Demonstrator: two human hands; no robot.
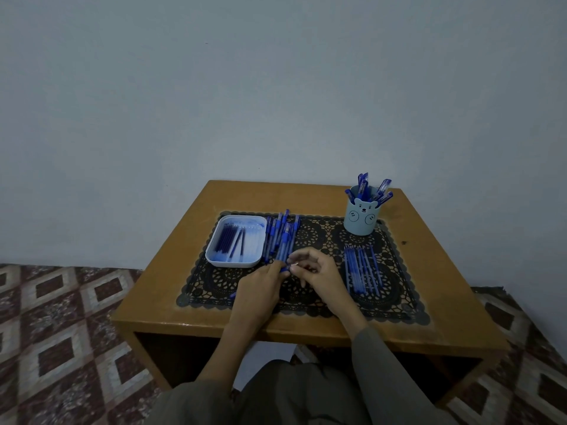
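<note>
The pen (pixel 284 269) could slip, or a small part could drop among the pile of pens (pixel 280 237) just beyond, because both hands work right beside that pile near the middle of the tabletop (pixel 165 289). The left hand (pixel 260 286) has its fingers curled round the pen's barrel. The right hand (pixel 319 271) appears to pinch the pen's far end between thumb and fingertips.

Head-worn wide view, forward and down, close above the table (pixel 153 299).

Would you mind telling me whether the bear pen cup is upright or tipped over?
Upright: the bear pen cup stands on its base, blue pens poking up out of its open top.
</note>
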